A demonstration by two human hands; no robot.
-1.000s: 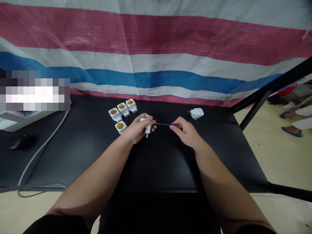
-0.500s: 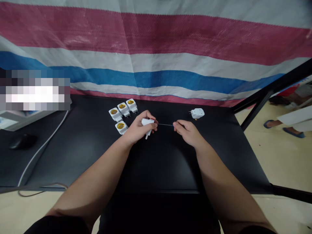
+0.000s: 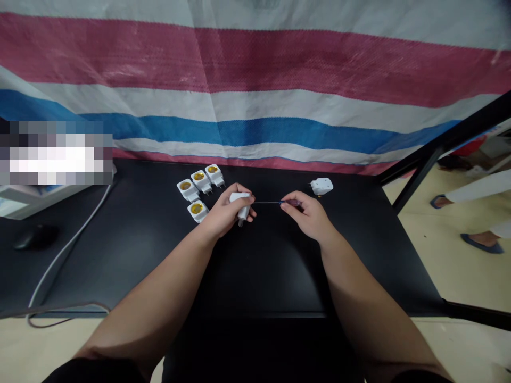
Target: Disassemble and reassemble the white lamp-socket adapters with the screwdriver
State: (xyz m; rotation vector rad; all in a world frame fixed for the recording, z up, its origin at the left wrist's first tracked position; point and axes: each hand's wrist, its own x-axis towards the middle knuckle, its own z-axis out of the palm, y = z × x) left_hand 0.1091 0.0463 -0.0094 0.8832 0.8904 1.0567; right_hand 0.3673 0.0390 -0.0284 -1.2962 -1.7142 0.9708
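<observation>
Plug (image 3: 243, 213) partly behind left hand (image 3: 227, 211)

Black counter (image 3: 271, 260) runs beneath the left grip (image 3: 228, 213) and right grip (image 3: 309, 213); faint sheen on its surface, nearer the viewer than both. Beyond the two: striped sheet (image 3: 279, 58) serving as backdrop, bands of white, dull red and blue, lightly creased above the left grip. Well right of the right grip: slanting black bars (image 3: 459, 133). Past these, pale yellowish floor (image 3: 439, 250). Lighting soft, rather dim.
</observation>
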